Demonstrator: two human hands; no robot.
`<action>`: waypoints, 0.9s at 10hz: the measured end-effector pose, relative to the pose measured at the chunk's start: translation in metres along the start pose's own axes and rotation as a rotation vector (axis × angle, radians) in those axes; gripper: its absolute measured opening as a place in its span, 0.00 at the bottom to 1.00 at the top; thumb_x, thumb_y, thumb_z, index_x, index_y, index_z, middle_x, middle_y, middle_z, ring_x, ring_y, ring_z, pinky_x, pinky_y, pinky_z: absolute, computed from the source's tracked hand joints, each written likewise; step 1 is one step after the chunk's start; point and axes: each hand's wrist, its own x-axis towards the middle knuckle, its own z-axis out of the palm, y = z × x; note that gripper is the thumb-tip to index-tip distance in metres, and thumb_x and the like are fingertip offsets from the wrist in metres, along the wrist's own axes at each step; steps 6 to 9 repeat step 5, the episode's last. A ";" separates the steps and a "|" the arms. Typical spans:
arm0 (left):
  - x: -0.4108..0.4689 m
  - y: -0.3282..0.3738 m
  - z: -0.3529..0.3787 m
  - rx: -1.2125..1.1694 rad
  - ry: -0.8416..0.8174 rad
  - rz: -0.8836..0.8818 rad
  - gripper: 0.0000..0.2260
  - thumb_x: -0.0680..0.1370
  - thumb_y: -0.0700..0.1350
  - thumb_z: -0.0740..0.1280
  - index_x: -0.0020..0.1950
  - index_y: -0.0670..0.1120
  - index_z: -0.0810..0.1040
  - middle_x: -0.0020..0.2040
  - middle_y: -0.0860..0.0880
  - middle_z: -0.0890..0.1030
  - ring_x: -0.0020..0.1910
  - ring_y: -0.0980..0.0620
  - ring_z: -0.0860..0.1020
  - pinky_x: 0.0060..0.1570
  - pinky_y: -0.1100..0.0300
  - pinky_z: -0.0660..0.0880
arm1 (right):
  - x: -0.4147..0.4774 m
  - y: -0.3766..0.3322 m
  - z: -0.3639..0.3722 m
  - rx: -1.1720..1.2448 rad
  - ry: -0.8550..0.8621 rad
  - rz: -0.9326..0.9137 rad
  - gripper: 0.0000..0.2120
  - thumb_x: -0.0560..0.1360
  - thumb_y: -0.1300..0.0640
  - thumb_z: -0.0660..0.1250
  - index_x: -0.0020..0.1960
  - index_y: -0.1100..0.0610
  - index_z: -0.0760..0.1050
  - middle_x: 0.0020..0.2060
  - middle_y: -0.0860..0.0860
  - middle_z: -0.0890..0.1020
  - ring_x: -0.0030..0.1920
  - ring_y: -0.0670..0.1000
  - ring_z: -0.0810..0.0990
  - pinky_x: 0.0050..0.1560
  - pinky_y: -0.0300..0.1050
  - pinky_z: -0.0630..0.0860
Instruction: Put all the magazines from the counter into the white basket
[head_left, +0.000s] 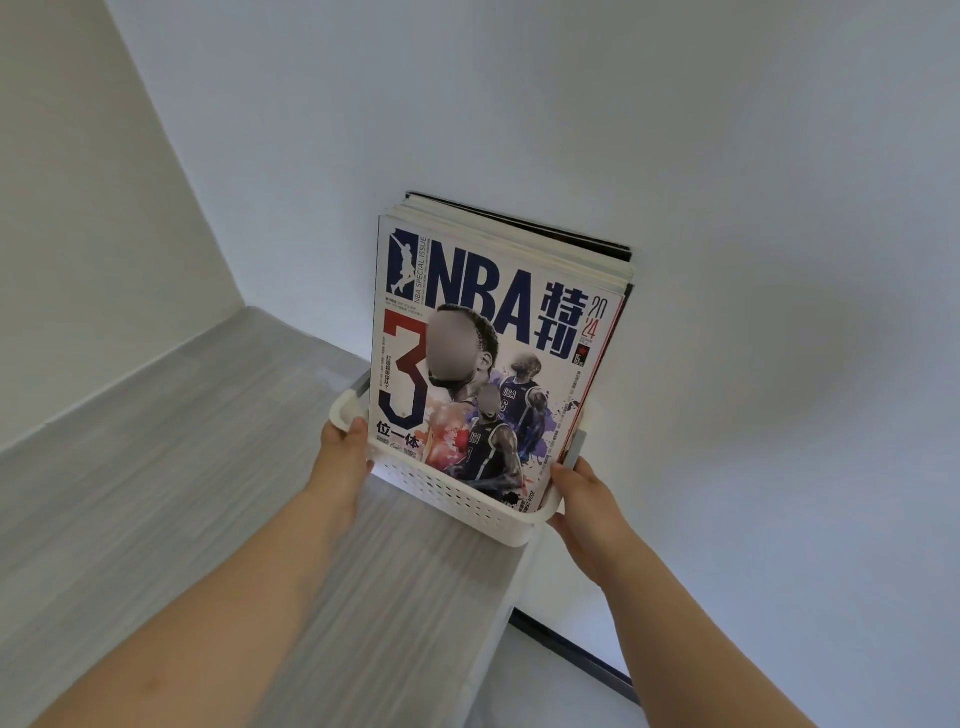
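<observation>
Head view, centre of the frame: a stack of magazines (483, 353) stands upright in the white basket (457, 499), leaning back against the pale wall (675, 156). The front cover is glossy, printed with blue "NBA" lettering and a large red and navy 3; behind it sit many thin paper edges and one dark, stiffer cover at the rear. The basket is moulded plastic, its low wall perforated with rows of small holes and its rim rolled into rounded corners. It rests near the right-hand end of the grey, wood-grained counter (182, 467).

The left hand (345, 457) curls over the basket's left rim with the thumb against the front magazine; the right hand (582, 499) wraps the right corner, fingers closed around the rim. Both clasp the basket rather than any magazine.

No loose magazine shows on the visible stretch of counter, so the loading looks finished, though the counter beyond the frame cannot be checked. What remains is probably only settling the basket.
</observation>
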 end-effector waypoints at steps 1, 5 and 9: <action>0.004 0.001 0.001 0.009 0.013 0.008 0.18 0.80 0.42 0.50 0.70 0.42 0.57 0.66 0.44 0.68 0.64 0.47 0.66 0.65 0.52 0.64 | 0.002 0.000 -0.001 0.000 0.005 0.012 0.17 0.79 0.62 0.51 0.67 0.56 0.61 0.57 0.53 0.74 0.55 0.52 0.74 0.59 0.50 0.70; -0.001 0.007 -0.015 0.365 0.057 0.054 0.18 0.80 0.44 0.52 0.69 0.41 0.62 0.66 0.40 0.71 0.62 0.41 0.70 0.61 0.48 0.67 | 0.004 -0.015 -0.031 -0.401 0.202 -0.120 0.20 0.79 0.54 0.51 0.70 0.57 0.58 0.70 0.55 0.65 0.67 0.54 0.65 0.69 0.53 0.63; -0.001 0.007 -0.015 0.365 0.057 0.054 0.18 0.80 0.44 0.52 0.69 0.41 0.62 0.66 0.40 0.71 0.62 0.41 0.70 0.61 0.48 0.67 | 0.004 -0.015 -0.031 -0.401 0.202 -0.120 0.20 0.79 0.54 0.51 0.70 0.57 0.58 0.70 0.55 0.65 0.67 0.54 0.65 0.69 0.53 0.63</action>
